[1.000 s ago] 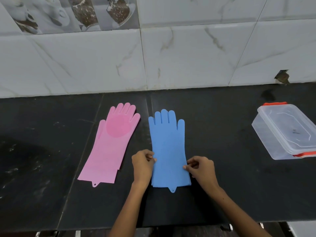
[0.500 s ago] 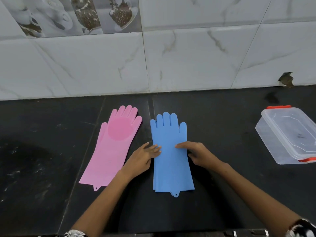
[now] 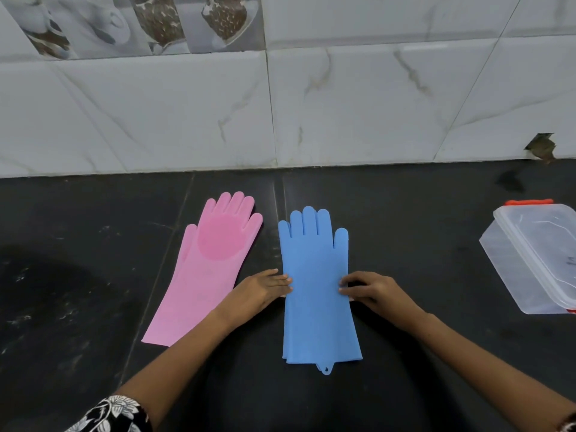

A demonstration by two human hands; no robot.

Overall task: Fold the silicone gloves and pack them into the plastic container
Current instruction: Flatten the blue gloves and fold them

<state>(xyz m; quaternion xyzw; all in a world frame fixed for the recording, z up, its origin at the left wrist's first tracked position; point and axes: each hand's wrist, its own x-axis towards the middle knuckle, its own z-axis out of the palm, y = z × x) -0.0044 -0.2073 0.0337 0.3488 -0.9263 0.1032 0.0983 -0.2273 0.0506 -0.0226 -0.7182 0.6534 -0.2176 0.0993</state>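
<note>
One view only — head cam, worn by the person, looking fwd and steeply down at a black counter [image 3: 93, 275]. Wide-angle: tile lines of the wall [image 3: 187, 120] bow toward the frame edges. Cam sits at the counter's near edge, close in; both forearms enter from the bottom corners. Far edge of the counter, where it meets the wall, runs across just above mid-frame — wall fills the upper part. Right edge of frame crops a clear container [image 3: 530, 260]. No 2nd view, so no overlap.
</note>
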